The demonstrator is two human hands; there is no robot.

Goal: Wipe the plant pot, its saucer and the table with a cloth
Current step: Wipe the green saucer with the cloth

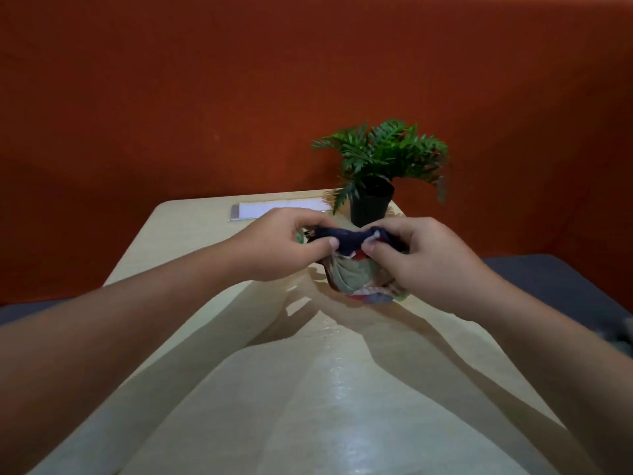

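From the head camera, both bare forearms reach forward over a pale wooden surface (212, 337) with a glossy sheen. The left hand (284, 245) and the right hand (424, 258) meet near the middle of the view, each pinching one end of a bunched cloth (352, 265). The cloth is dark blue along its top edge, with pale green, red and white patches lower down; its lower folds hang to the surface or just above it, and which cannot be told. On each hand the fingers are curled closed, thumb pressed against the fabric, so both have hold of the cloth with a short stretch of it drawn between them.

Just behind the hands, toward the far right corner of the surface, stands a black plant pot (371, 204), upright, with green fern-like leaves (387, 152) spreading above it. A saucer cannot be made out. To the left of the pot, near the far edge, lies a flat white sheet of paper (274, 208). An orange-red wall (239, 90) fills the background.
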